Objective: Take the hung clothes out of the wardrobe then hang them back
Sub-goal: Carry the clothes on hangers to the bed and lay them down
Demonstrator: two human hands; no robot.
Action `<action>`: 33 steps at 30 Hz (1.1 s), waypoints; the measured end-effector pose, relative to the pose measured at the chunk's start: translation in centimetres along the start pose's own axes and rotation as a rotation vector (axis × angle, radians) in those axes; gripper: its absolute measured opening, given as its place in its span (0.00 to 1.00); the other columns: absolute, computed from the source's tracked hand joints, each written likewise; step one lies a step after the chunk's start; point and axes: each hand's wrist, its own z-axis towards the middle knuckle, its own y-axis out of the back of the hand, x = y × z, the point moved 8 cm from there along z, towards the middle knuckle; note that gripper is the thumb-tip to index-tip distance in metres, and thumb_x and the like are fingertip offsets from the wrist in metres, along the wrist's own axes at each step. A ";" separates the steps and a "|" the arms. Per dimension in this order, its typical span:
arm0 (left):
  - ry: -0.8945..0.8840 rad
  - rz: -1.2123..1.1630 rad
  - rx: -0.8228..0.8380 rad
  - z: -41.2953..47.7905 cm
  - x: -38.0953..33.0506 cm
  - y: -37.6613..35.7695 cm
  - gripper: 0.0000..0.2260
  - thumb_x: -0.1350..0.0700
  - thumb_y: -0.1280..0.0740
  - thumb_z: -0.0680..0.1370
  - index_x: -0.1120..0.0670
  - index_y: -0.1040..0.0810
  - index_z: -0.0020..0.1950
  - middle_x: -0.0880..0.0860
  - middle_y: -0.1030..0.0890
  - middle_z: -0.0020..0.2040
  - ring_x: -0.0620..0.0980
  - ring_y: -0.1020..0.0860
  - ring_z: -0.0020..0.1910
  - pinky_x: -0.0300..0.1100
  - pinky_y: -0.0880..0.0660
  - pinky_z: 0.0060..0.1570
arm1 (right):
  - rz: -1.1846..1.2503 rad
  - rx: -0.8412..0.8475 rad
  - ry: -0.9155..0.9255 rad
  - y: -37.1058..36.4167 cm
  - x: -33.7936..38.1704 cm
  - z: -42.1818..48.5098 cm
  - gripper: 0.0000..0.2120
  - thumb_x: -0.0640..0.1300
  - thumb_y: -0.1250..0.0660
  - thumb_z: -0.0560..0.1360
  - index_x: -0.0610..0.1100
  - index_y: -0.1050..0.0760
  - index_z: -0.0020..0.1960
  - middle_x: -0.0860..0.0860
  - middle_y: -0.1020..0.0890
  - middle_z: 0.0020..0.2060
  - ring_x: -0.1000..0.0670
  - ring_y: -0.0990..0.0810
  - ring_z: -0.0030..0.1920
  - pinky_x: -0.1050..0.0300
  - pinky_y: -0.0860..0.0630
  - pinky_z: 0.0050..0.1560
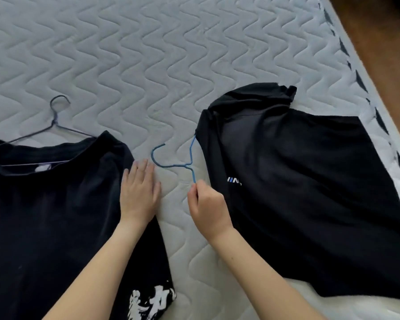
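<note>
Two black T-shirts lie flat on a quilted mattress (171, 54). The left shirt (44, 215) has white print near its hem, and a dark wire hanger (56, 121) sits in its neck with the hook on the mattress. The right shirt (298, 192) carries a small chest logo. A blue wire hanger (173, 165) pokes out of its neck, hook toward the left. My right hand (206, 209) pinches the blue hanger's lower arm at the shirt's edge. My left hand (139, 192) rests flat, fingers spread, on the left shirt's sleeve edge, touching nothing else.
The mattress edge with dark trim (360, 82) runs diagonally at the right. Beyond it lies a brown wooden floor (383, 42). A strip of white fabric (333, 308) shows under the right shirt's hem.
</note>
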 end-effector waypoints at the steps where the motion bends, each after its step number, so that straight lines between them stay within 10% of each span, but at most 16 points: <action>1: 0.019 0.002 -0.032 -0.7 1.1 0.3 0.24 0.53 0.43 0.77 0.63 0.27 0.69 0.62 0.26 0.69 0.64 0.31 0.72 0.61 0.38 0.70 | -0.010 0.018 0.015 -0.9 0.4 -0.2 0.13 0.41 0.44 0.76 0.40 0.32 0.34 0.48 0.30 0.22 0.50 0.37 0.21 0.64 0.42 0.23; 20: 0.130 -0.472 -0.075 -4.8 8.2 -0.8 0.23 0.51 0.48 0.80 0.53 0.32 0.75 0.52 0.34 0.77 0.52 0.41 0.78 0.54 0.46 0.76 | -0.255 0.085 0.008 -9.3 1.5 -8.1 0.14 0.43 0.43 0.76 0.41 0.31 0.32 0.50 0.33 0.21 0.48 0.42 0.20 0.62 0.46 0.22; 33: 0.060 -0.144 -0.082 -5.1 7.3 -2.3 0.22 0.51 0.43 0.81 0.54 0.32 0.75 0.57 0.33 0.76 0.59 0.37 0.76 0.55 0.41 0.73 | -0.432 0.159 0.085 -10.6 0.3 -8.0 0.08 0.46 0.40 0.75 0.43 0.29 0.40 0.48 0.27 0.36 0.46 0.31 0.36 0.51 0.32 0.36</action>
